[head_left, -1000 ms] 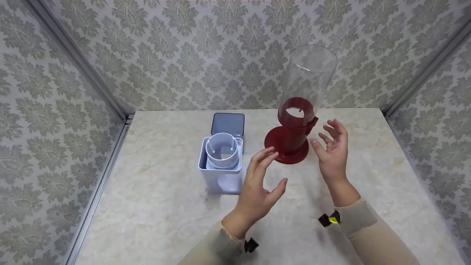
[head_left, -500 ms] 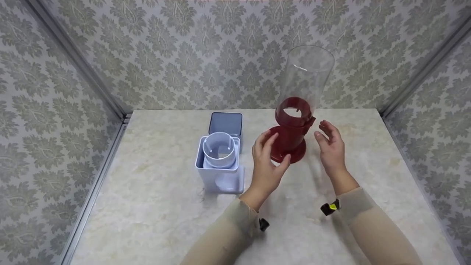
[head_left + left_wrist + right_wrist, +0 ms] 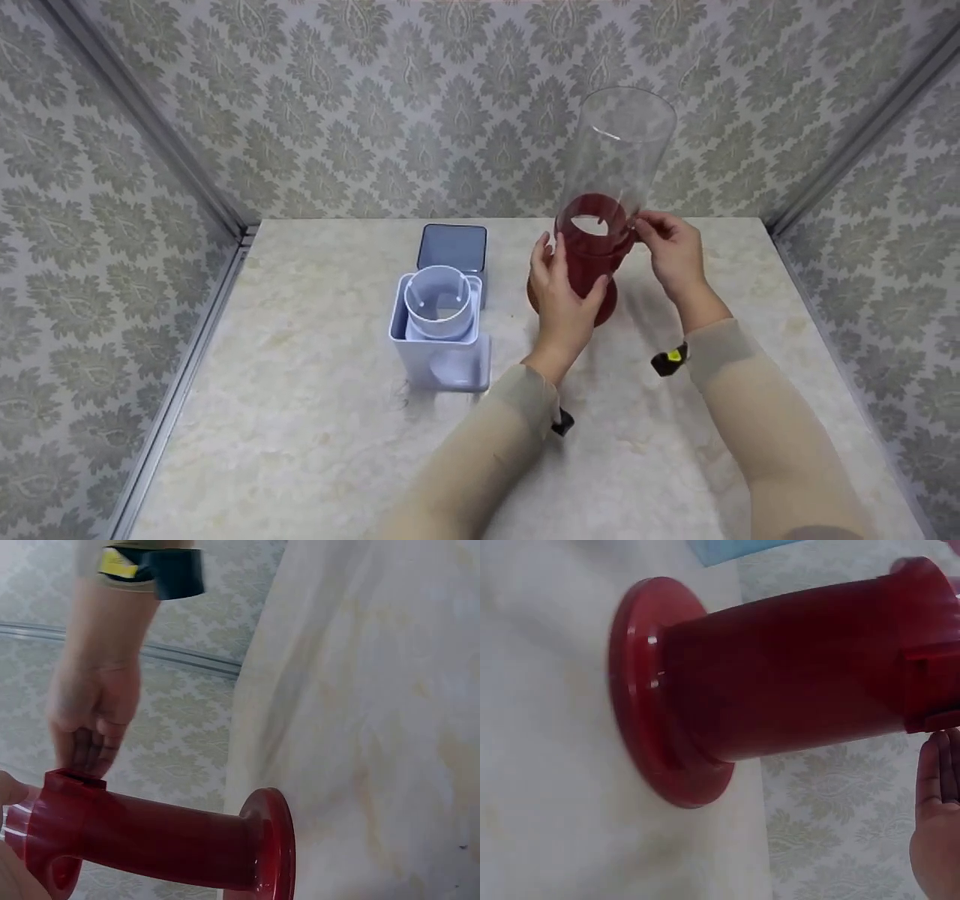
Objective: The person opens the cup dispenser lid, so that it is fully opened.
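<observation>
we've closed in: our left hand (image 3: pixel 564 304) grips the red dispenser stand (image 3: pixel 588 266), our right hand (image 3: pixel 679 256) pinches its tab (image 3: pixel 66 779), likely steadying it.

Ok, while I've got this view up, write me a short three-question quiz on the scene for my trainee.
1. True or false: the clear cylinder rises from the top of the red stand.

2. What do the fingers of the right hand touch? (a) the clear cylinder's top rim, (b) the red stand's side tab, (c) nothing at all.

3. Fill in: in the head view, the pale blue holder stands to the ____ of the red stand.

Key: 1. True. 2. b. 3. left.
</observation>
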`<state>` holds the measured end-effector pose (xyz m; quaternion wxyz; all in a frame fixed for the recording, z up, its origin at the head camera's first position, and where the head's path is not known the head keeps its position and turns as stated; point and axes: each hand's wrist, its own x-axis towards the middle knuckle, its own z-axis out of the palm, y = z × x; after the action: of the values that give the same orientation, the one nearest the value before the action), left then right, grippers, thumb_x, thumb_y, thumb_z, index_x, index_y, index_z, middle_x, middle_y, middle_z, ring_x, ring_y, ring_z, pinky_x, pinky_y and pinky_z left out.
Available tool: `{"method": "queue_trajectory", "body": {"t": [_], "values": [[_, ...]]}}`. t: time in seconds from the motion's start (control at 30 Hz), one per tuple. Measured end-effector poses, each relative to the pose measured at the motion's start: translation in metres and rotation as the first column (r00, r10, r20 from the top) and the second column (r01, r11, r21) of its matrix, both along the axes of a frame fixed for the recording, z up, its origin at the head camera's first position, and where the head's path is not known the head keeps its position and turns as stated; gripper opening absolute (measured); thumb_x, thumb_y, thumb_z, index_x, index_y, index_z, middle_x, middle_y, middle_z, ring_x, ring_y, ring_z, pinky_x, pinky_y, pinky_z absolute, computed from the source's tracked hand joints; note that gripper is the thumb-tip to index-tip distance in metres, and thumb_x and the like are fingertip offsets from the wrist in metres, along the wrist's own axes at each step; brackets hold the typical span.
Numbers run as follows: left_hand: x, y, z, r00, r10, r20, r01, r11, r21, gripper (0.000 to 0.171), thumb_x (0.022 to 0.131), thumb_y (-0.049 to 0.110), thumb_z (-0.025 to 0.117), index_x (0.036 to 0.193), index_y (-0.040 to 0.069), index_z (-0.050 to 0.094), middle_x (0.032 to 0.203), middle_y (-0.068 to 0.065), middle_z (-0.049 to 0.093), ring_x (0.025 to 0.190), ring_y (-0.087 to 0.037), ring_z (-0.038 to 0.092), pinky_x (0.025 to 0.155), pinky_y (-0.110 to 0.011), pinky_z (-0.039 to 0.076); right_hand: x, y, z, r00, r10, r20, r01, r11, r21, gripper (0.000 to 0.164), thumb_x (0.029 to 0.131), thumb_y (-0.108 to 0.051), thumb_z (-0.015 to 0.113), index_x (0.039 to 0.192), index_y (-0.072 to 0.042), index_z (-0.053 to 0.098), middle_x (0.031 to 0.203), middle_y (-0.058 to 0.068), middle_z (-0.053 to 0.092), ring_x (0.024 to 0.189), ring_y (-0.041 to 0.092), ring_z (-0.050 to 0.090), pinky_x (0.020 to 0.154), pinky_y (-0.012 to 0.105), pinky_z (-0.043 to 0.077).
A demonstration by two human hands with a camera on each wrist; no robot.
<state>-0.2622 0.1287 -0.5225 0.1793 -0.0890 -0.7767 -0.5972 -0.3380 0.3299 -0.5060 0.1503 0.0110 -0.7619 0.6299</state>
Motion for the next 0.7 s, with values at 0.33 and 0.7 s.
{"method": "queue_trajectory", "body": {"t": [0.33, 0.7], "values": [[-0.008, 0.003, 0.003, 1.0, 0.011, -0.014, -0.011, 1.0, -0.013, 0.087, 0.097, 0.017, 0.092, 0.17, 0.0, 0.047, 0.171, -0.019, 0.043, 0.161, -0.036, 0.046, 0.132, -0.049, 0.048, -0.006, 0.006, 0.004, 0.986, 0.158, 0.051, -0.14, 0.957, -0.256, 0.018, 0.107, -0.009, 0.077, 0.125, -0.004, 0.081, 0.111, -0.003, 0.083, 0.101, 0.01, 0.08, 0.092, 0.022, 0.067], [-0.006, 0.002, 0.004, 1.0, 0.007, 0.028, -0.006, 1.0, -0.024, 0.095, 0.094, 0.021, 0.095, 0.173, 0.006, 0.043, 0.171, -0.017, 0.043, 0.155, -0.032, 0.054, 0.13, -0.042, 0.052, 0.008, 0.02, -0.001, 0.946, 0.299, 0.129, -0.234, 0.899, -0.369, 0.03, 0.107, 0.002, 0.072, 0.127, -0.016, 0.086, 0.115, -0.003, 0.087, 0.101, 0.011, 0.083, 0.093, 0.024, 0.068]]}}
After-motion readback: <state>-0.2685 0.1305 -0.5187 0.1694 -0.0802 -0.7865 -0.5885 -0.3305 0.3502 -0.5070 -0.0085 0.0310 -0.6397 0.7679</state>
